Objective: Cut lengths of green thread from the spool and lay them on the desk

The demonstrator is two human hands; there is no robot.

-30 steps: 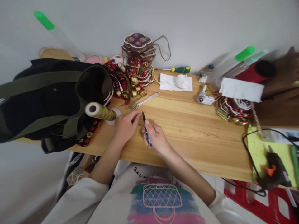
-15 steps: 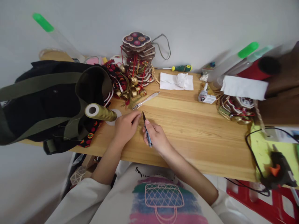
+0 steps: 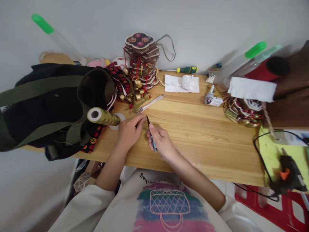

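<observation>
My right hand (image 3: 162, 139) is closed around a slim pointed tool (image 3: 152, 138) with a dark tip and a blue-grey body. Its tip points up and away from me, close to the fingertips of my left hand (image 3: 131, 131). That left hand is closed in a pinch above the wooden table (image 3: 205, 135); whatever lies between thumb and finger is too small to make out. Left of it stands a spool of olive-gold thread (image 3: 106, 117) on a white round base, tilted in view. A clear pen-like stick (image 3: 151, 103) lies just beyond my hands.
A dark bag (image 3: 48, 103) covers the table's left end. At the back are stacked flower-shaped ornaments (image 3: 140, 42) with bells, a screwdriver (image 3: 187, 70) and white tissue (image 3: 173, 83). On the right are more ornaments (image 3: 248, 112), a small box (image 3: 213, 100) and a glue gun (image 3: 291, 170) with its cable.
The whole view has shifted very slightly. Both hands and the slim tool keep almost the same pose.
</observation>
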